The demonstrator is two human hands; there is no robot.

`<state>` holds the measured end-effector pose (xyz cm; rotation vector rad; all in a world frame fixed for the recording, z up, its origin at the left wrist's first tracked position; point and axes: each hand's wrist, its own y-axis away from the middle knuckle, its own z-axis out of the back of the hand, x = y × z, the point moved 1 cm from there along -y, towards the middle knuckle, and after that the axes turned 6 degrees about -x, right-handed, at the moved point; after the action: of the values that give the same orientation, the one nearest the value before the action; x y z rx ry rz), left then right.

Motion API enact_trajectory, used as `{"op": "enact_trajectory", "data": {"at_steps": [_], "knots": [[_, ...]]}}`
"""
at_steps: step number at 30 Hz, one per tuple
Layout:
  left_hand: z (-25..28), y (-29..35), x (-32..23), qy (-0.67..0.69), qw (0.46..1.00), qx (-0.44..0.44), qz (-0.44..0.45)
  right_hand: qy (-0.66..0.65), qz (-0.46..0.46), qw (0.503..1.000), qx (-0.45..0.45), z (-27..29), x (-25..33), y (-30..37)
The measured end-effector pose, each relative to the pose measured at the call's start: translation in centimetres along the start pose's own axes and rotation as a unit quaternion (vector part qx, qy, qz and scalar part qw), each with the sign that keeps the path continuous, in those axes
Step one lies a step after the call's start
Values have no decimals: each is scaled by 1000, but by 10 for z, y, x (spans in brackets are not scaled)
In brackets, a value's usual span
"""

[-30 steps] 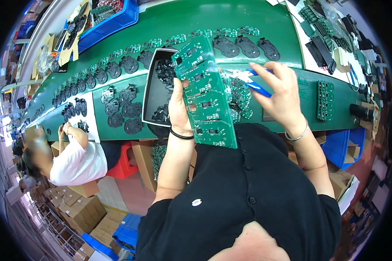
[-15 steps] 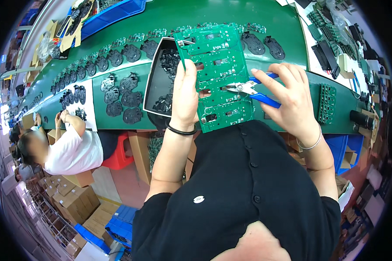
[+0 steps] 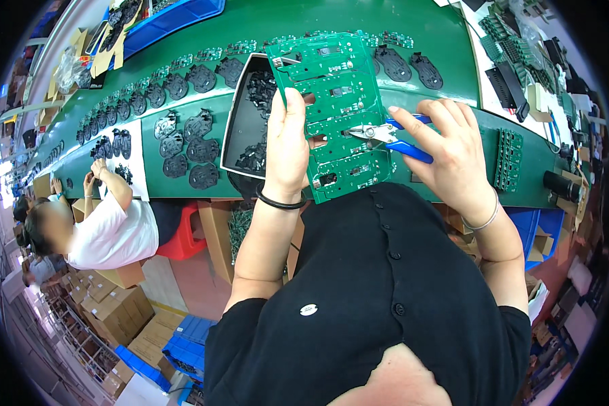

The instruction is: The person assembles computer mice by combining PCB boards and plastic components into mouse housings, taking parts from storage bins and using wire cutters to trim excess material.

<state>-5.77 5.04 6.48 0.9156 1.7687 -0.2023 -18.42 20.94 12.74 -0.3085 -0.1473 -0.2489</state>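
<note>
My left hand [image 3: 287,152] grips the left edge of a tall green circuit board panel [image 3: 348,107], made up of several joined boards with cutouts and small soldered parts. My right hand [image 3: 457,154] holds blue-handled cutting pliers [image 3: 411,150]. Their metal jaws lie over the lower middle of the panel, slightly parted. From this angle I cannot tell whether the tips touch it. Behind my left hand stands a grey open tray [image 3: 240,139] with small black parts inside, partly covered by the panel.
Black plastic shells [image 3: 201,149] and small circuit boards stand in rows along the green table [image 3: 433,34]. A stack of green panels [image 3: 507,161] lies at the right. To the left sits a co-worker in a white shirt [image 3: 118,233], hands over a white sheet. A blue bin [image 3: 176,27] is at the far left.
The panel has shifted slightly up and left, and the plier jaws sit a little higher on it. The co-worker's hands have moved a little.
</note>
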Motion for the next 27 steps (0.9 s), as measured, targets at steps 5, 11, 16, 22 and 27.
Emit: {"op": "enact_trajectory", "data": {"at_steps": [5,11,16,22,27], "knots": [[1,0,-2,-20,1000,-4,-2,-1,19,999,-34,0,-1,-2],[1,-2,0,19,1000,12,-4,16,27,999,-21,-6,-2,1],[5,-5,4,64,998,5,4,-28,16,998,-58,-16,-5,5],[18,-7,15,277,944,75,160,-46,-80,987,-133,-1,-15,9],[15,-4,21,400,881,126,219,-19,-81,989,-126,-26,-22,8]]}}
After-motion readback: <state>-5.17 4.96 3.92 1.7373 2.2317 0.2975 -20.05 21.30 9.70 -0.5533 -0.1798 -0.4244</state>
